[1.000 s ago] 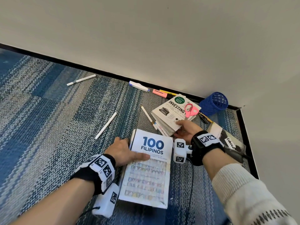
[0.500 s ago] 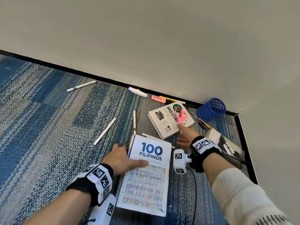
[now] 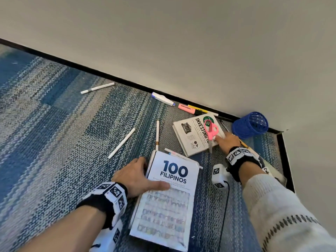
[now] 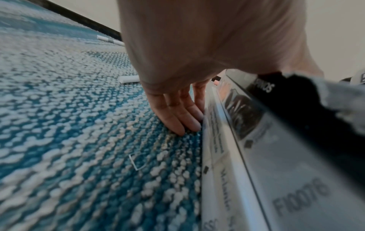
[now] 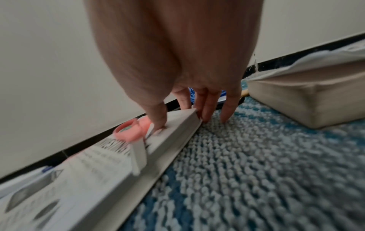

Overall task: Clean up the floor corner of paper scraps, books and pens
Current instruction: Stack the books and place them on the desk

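A white book titled "100 Filipinos" [image 3: 169,195] lies flat on the blue carpet. My left hand [image 3: 136,175] rests at its left edge, thumb across the cover and straight fingers [image 4: 177,114] down beside the spine on the carpet. A second white book, "Investing" [image 3: 190,139], lies nearer the corner with pink scissors [image 3: 211,130] on top. My right hand [image 3: 225,140] is at that book's right corner, with the thumb [image 5: 158,118] pressing the cover and the fingertips on the carpet beside the edge. Several pens lie loose: a white one [image 3: 121,142], another [image 3: 157,133], and a highlighter [image 3: 186,107] by the wall.
A blue mesh pen cup [image 3: 251,124] lies on its side in the corner. A third thick book [image 5: 308,101] sits right of my right hand. Farther left along the black skirting are a white pen [image 3: 97,88] and a white-blue marker [image 3: 162,98]. A staple [image 4: 136,162] lies on the carpet.
The Investing book went from tilted up to flat, further toward the corner, baring pens beneath it. My right hand slid from its near edge to its right corner. The left hand stayed put.
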